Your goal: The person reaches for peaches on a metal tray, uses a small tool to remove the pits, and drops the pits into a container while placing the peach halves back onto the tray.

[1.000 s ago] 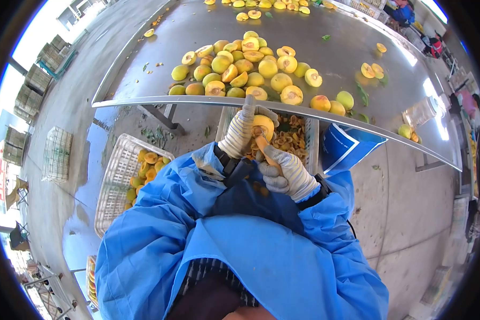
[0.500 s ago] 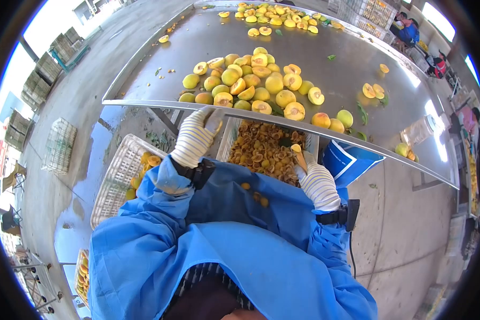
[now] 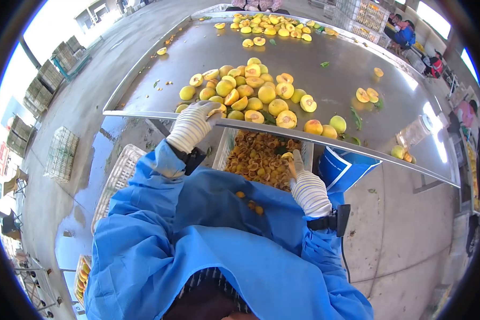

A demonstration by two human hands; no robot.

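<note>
My left hand (image 3: 193, 124), in a striped glove, reaches over the near edge of the metal table (image 3: 325, 69) with its fingers closed round a cut fruit half (image 3: 215, 110). Beside it lies a pile of whole and halved yellow fruit (image 3: 253, 90). My right hand (image 3: 308, 188), gloved the same way, is below the table edge, wrapped round a small tool (image 3: 292, 169) whose tip has a yellowish piece on it. Under that hand stands a crate (image 3: 226, 146) filled with brown and orange fruit scraps (image 3: 258, 162).
A blue bag (image 3: 338, 165) hangs right of the crate. At the left are a white crate (image 3: 112, 184) and a wire basket (image 3: 62, 152). A clear container (image 3: 415, 131) lies on the table's right side. Other people sit at the far edge and right.
My left hand has moved up from below the table edge to the pile and closed on a fruit half. My right hand has shifted slightly left over the scraps. The view has tilted slightly.
</note>
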